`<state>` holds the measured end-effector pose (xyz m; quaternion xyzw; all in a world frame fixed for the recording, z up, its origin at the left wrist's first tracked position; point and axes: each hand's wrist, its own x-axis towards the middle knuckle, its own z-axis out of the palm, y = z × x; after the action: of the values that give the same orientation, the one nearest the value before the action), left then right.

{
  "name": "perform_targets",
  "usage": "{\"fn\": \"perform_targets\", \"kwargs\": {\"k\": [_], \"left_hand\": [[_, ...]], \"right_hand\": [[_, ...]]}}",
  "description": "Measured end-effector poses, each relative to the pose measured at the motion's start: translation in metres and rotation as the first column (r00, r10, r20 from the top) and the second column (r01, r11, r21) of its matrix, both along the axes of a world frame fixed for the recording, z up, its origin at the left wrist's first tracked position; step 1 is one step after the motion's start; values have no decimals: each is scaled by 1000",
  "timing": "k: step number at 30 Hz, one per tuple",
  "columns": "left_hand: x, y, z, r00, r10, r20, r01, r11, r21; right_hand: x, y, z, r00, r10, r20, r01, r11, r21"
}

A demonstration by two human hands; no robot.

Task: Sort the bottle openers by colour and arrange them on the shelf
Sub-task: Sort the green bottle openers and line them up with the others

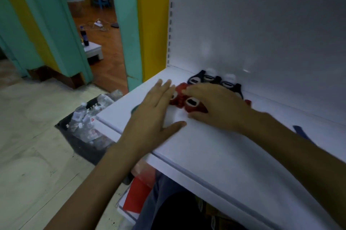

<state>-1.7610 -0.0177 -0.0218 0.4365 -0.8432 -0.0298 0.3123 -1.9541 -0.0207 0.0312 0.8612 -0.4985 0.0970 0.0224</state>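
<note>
Red bottle openers (192,105) are clustered on the shelf (206,136) near its left end, just before the black bottle openers (209,78). They are gripped under the curled right hand (219,106) and touched by the flat, straight-fingered left hand (155,106). The cluster is best squared gently, kept apart from the black row.

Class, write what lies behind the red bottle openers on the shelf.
Black bottle openers lie behind the red bottle openers, near the back panel. The right hand covers part of both groups, so neither count shows.
</note>
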Motion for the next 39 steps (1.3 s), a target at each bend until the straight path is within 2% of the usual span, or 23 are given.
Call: {"fn": "perform_targets", "kwargs": {"k": [4, 9, 12, 16, 19, 21, 25, 28, 30, 32, 34, 36, 37, 39], "left_hand": [[-83, 26, -7, 956, -291, 26, 292, 955, -56], [-181, 73, -22, 788, -616, -9, 610, 778, 149], [-231, 104, -27, 716, -693, -86, 689, 681, 247], [-276, 143, -32, 660, -709, -249, 745, 577, 334], [-300, 166, -32, 636, -637, -434, 769, 486, 414], [-311, 175, -32, 641, -590, -491, 767, 470, 437], [-329, 178, -28, 657, -517, -548, 754, 466, 464], [-333, 177, -30, 693, -465, -551, 721, 470, 510], [-331, 176, -32, 696, -433, -572, 717, 464, 520], [-329, 175, -34, 698, -411, -586, 714, 463, 526], [-330, 174, -34, 694, -415, -588, 718, 467, 517], [-331, 174, -33, 682, -436, -588, 730, 459, 506], [-332, 175, -33, 674, -449, -587, 738, 451, 502], [-330, 176, -31, 652, -484, -584, 758, 420, 498]], "right_hand": [[-72, 79, -26, 957, -270, 102, 272, 962, 0], [-137, 175, -45, 774, -607, 183, 617, 787, 1], [-162, 225, -52, 608, -771, 191, 789, 614, -31], [-193, 272, -62, 337, -929, 156, 939, 319, -131], [-219, 294, -62, 224, -968, 113, 971, 212, -111], [-232, 306, -62, 217, -970, 111, 976, 216, -20], [-247, 324, -67, 387, -904, 181, 910, 406, 83], [-250, 332, -71, 443, -861, 249, 868, 481, 122], [-250, 336, -73, 447, -844, 297, 854, 501, 138], [-251, 335, -72, 381, -866, 323, 888, 440, 133], [-254, 333, -69, 251, -919, 303, 942, 305, 143], [-253, 329, -67, 123, -890, 438, 953, 229, 198], [-248, 326, -65, 56, -813, 579, 939, 241, 246], [-231, 313, -60, -87, -550, 830, 886, 338, 317]]}}
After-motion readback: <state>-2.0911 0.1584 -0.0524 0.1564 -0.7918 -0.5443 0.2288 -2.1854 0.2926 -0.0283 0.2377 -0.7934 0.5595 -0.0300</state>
